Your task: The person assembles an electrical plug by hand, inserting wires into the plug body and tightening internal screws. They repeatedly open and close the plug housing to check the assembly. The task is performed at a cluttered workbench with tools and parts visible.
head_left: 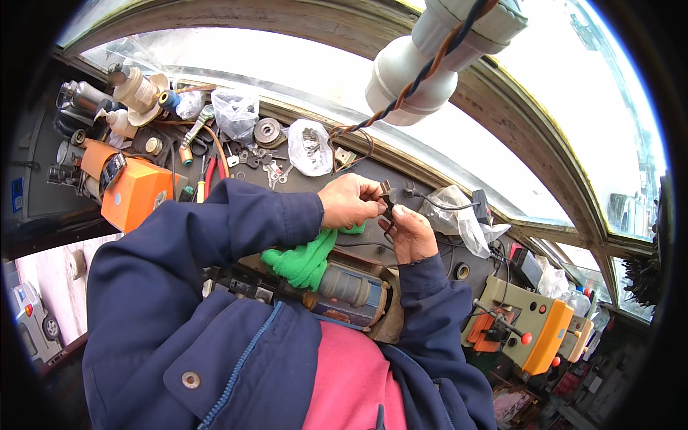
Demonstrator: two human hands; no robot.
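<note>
A small dark metal piece, too small to name its kind, is held upright between my two hands above the workbench. My left hand pinches its upper part with thumb and forefinger. From the other side, the fingers of my right hand close on its lower part, where a thin bent bit sticks out. Below my left hand, a bright green cloth drapes over a blue-grey motor near my chest. A black plug with a cord lies just beyond my right hand.
An orange machine stands at left, and a beige-and-orange one with red-knobbed levers at right. Loose keys, red-handled pliers, plastic bags and bottles line the window side. A white lamp fitting hangs overhead with a twisted cord.
</note>
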